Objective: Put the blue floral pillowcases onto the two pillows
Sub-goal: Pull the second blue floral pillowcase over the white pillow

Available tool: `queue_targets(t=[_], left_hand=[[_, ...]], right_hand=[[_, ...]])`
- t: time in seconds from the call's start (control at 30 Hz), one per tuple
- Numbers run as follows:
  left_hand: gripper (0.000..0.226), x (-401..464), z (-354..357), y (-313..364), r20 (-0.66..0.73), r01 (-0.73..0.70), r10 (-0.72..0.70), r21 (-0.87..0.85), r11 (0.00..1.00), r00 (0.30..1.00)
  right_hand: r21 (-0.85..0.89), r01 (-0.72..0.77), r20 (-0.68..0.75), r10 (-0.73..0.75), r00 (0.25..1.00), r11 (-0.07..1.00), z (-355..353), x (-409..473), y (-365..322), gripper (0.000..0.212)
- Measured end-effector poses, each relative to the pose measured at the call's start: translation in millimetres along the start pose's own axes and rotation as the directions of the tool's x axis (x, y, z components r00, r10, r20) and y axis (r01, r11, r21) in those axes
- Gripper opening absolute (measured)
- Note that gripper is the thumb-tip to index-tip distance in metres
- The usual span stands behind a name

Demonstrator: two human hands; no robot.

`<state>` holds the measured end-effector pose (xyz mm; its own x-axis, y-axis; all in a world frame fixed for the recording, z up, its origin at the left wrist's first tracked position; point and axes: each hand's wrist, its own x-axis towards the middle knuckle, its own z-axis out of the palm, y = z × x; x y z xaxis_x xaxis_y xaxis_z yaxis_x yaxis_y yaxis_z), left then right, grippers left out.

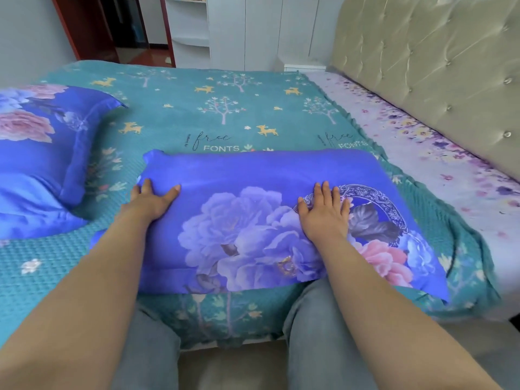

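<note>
A pillow in a blue floral pillowcase (247,192) lies flat on the bed right in front of me. My left hand (152,199) presses on its left end with fingers spread and straight. Flat on the cover's right half, beside the printed purple flower, rests my right hand (323,212), fingers straight. A second pillow in the same blue floral cover (42,153) lies at the left of the bed, apart from both hands.
A teal bedspread (225,114) with deer and trees covers the bed. A bare strip of floral mattress (422,153) runs along the padded headboard (436,66) at right. A white cabinet (239,29) and a doorway (112,26) stand beyond. My knees touch the bed edge.
</note>
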<state>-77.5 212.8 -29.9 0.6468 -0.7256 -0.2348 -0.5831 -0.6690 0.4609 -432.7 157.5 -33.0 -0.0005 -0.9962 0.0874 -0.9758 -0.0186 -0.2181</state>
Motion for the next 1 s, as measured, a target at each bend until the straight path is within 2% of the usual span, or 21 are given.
queue_targets(t=[0.07,0.1,0.17,0.2,0.23,0.3,0.33,0.37,0.47,0.5,0.6,0.63,0.67,0.7,0.77,0.8,0.83,0.9,1.0], left_hand=[[0.122,-0.8,-0.4,-19.8,-0.019,0.076,-0.083,-0.238,0.968,0.996],[0.117,-5.2,-1.6,-23.3,-0.016,0.095,-0.104,-0.292,0.952,0.994],[0.106,-13.2,-6.0,-25.4,0.011,0.112,-0.116,-0.358,0.927,0.993],[0.103,-17.8,-8.4,-25.3,0.024,0.105,-0.104,-0.390,0.915,0.994],[0.101,-20.9,-9.9,-25.7,0.037,0.110,-0.103,-0.415,0.903,0.994],[0.098,-25.2,-11.6,-27.9,0.021,0.090,-0.091,-0.480,0.872,0.996],[0.097,-28.4,-12.8,-27.7,0.013,0.083,-0.088,-0.505,0.859,0.996],[0.096,-29.6,-13.1,-27.0,0.011,0.078,-0.085,-0.530,0.844,0.996],[0.089,-39.9,-16.2,-18.4,0.013,0.053,-0.058,-0.627,0.777,0.998],[0.088,-41.9,-16.6,-16.2,0.019,0.052,-0.052,-0.652,0.757,0.998],[0.074,-50.1,-21.4,-10.5,-0.025,0.003,-0.029,-0.703,0.711,0.999],[0.064,-51.9,-22.4,-8.0,-0.064,-0.032,-0.020,-0.716,0.697,0.998],[0.053,-55.7,-23.4,-5.2,-0.110,-0.075,-0.008,-0.728,0.681,0.994],[0.043,-60.3,-25.2,-1.8,-0.156,-0.118,0.000,-0.744,0.657,0.988],[0.032,-71.3,-31.0,5.0,-0.255,-0.207,0.009,-0.763,0.612,0.967],[0.028,-76.3,-31.0,10.7,-0.302,-0.249,0.010,-0.766,0.593,0.953],[0.023,-77.1,-35.3,9.5,-0.363,-0.292,-0.009,-0.763,0.576,0.932],[0.017,-76.2,-46.7,5.2,-0.495,-0.396,-0.051,-0.749,0.531,0.867],[0.034,-63.2,-59.7,-6.5,-0.587,-0.446,-0.117,-0.717,0.536,0.801]], right_hand=[[0.019,-0.091,0.003,0.091,0.996,0.996,-13.4,-9.4,-13.6,0.054],[0.044,-0.129,0.091,0.125,0.988,0.991,-23.4,-12.5,-23.1,0.046],[0.197,-0.147,0.346,0.072,0.936,0.969,-31.2,-30.3,-44.1,0.033],[0.321,-0.202,0.468,0.030,0.883,0.925,-28.8,-45.0,-52.1,0.040],[0.407,-0.305,0.599,0.000,0.800,0.861,-25.9,-60.0,-57.4,0.055],[0.426,-0.537,0.834,-0.084,0.546,0.728,-10.3,-77.7,-60.4,0.095],[0.441,-0.607,0.867,-0.138,0.479,0.661,-4.4,-83.6,-62.1,0.106],[0.486,-0.650,0.856,-0.167,0.490,0.585,-1.7,-86.8,-65.1,0.106],[0.688,-0.624,0.693,-0.083,0.716,0.371,-3.3,-85.4,-82.9,0.089],[0.726,-0.630,0.671,-0.083,0.737,0.277,-6.5,-83.8,-89.0,0.084],[0.672,-0.732,0.717,-0.150,0.681,-0.109,-17.0,-75.7,-114.4,0.056],[0.683,-0.713,0.708,-0.095,0.700,-0.160,-17.2,-71.0,-124.3,0.050],[0.727,-0.676,0.681,0.003,0.732,-0.122,-16.9,-65.3,-134.4,0.049],[0.783,-0.622,0.618,0.137,0.775,-0.014,-17.9,-58.2,-145.6,0.052],[0.869,-0.461,0.376,0.364,0.852,0.181,-30.9,-45.3,-168.6,0.059],[0.896,-0.372,0.255,0.401,0.880,0.245,-41.9,-37.1,-174.9,0.059],[0.916,-0.257,0.130,0.378,0.916,0.308,-52.6,-30.1,-185.9,0.056],[0.901,-0.025,-0.074,0.211,0.975,0.433,-68.1,-18.1,-204.6,0.047],[0.807,0.214,-0.173,-0.127,0.977,0.550,-73.8,5.7,-229.9,0.042]])
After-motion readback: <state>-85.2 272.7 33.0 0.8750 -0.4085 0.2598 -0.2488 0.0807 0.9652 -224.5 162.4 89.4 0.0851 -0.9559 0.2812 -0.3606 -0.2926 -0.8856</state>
